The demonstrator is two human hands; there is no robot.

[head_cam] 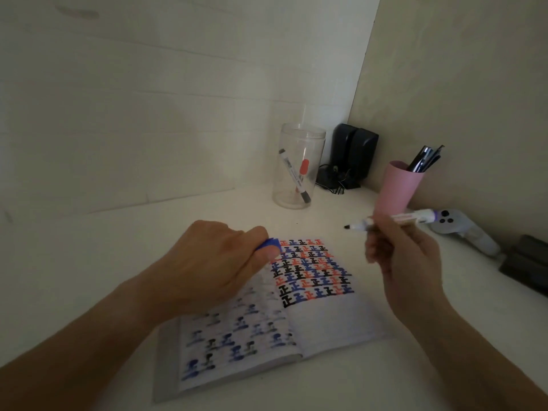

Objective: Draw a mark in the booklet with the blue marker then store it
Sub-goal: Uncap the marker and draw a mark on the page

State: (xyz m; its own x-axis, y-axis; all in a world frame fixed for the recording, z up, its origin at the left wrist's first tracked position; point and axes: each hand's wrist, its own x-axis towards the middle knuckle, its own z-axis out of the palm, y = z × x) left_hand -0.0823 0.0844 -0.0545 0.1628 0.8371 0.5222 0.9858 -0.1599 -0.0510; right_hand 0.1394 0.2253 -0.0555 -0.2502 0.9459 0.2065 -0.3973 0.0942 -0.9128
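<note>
An open booklet [323, 318] lies on the white desk, its right page filled at the top with rows of blue, red and black marks. My left hand [213, 262] rests on the left page and is closed around the marker's blue cap [271, 244]. My right hand [406, 256] hovers above the booklet's right edge and holds the uncapped blue marker [394, 222] roughly level, its dark tip pointing left. A clear plastic jar [298, 166] stands behind the booklet with a black marker and a red marker inside.
A pink cup [396, 188] with dark pens stands just behind my right hand. Black speakers [353, 152] with cables sit in the corner. A white controller [462, 229] and a dark object [527, 262] lie at the right, by the wall.
</note>
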